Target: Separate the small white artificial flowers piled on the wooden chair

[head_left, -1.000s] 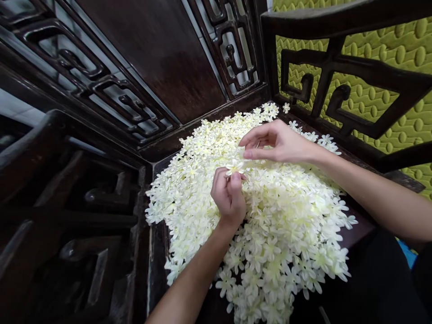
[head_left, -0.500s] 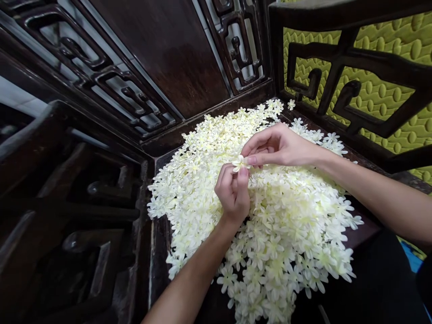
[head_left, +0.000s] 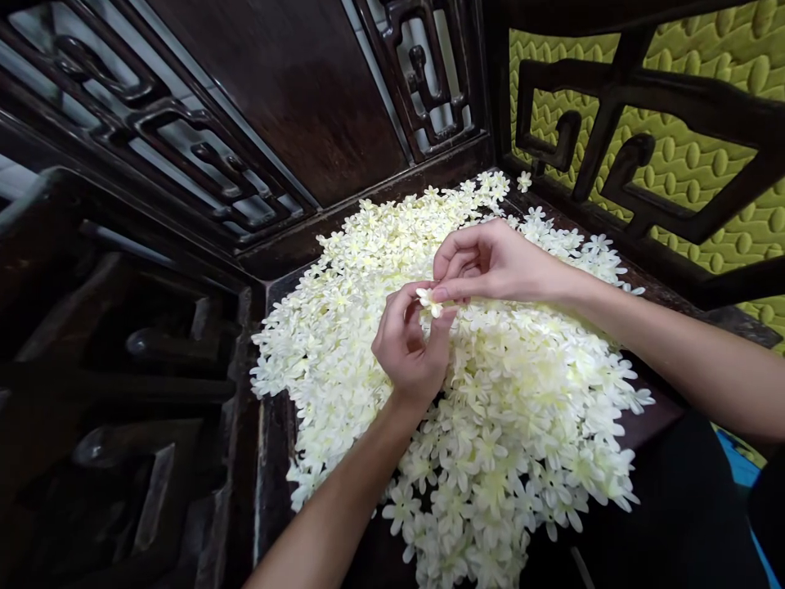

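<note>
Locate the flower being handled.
In the head view, the flower is near the centre, at the right hand's thumb tip and close by the left hand, with the pile of white flowers behind it.

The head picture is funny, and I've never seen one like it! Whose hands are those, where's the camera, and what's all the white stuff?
There's no robot here, just a person using two bare hands. The camera is worn on that person's head, looking forward and down, so you see roughly what they would see.

The white stuff is a big pile of flowers with pale yellow in places, spread on a dark wooden surface. The right hand pinches one small flower with its thumb. The left hand is curled close around it, but I can't tell how firmly it grips. Past the carved wooden bars is something yellow-green and bumpy.
</note>
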`<state>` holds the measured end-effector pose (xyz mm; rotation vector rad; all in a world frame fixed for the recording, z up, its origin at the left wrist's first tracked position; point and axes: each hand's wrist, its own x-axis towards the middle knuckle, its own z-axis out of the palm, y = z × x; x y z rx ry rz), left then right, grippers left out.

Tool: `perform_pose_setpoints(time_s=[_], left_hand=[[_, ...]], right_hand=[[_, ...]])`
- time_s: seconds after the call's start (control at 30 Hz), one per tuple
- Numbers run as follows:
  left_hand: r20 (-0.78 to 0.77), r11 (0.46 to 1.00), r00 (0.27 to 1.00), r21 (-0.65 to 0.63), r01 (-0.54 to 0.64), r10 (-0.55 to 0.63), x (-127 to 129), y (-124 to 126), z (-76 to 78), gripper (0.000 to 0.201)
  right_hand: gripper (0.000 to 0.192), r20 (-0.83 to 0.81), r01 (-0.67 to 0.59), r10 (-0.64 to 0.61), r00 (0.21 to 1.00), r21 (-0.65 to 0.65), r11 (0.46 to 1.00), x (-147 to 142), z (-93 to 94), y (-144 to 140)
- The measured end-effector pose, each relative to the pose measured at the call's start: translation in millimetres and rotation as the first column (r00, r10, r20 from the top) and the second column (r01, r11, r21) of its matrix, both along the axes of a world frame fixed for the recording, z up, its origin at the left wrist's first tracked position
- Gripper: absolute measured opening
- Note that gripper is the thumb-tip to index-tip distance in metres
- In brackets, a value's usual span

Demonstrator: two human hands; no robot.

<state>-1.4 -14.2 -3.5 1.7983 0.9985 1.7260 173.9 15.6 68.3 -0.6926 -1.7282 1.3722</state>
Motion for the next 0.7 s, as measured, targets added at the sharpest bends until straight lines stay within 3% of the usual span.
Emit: perform_pose_setpoints(time_s=[0.3, 0.57, 0.7], left_hand=[[-0.077, 0.991, 0.995, -0.120, -0.065, 0.056, -4.4, -1.9, 1.4, 0.031], [-0.083, 0.996, 0.992, 0.004, -0.094, 0.094, -6.0, 4.3, -0.9, 0.018], [-0.106, 0.994, 0.990, -0.035, -0.099, 0.094, -6.3, 3.9, 0.7, 0.016]], right_hand=[[0.022, 0.084, 0.009, -0.020, 0.996, 0.127, 0.992, -1.1, 0.8, -1.2], [0.020, 0.147, -0.017, -0.003, 0.989, 0.132, 0.991, 0.4, 1.7, -2.4], [0.023, 0.133, 0.000, -0.016, 0.991, 0.121, 0.993, 0.9, 2.9, -3.2]])
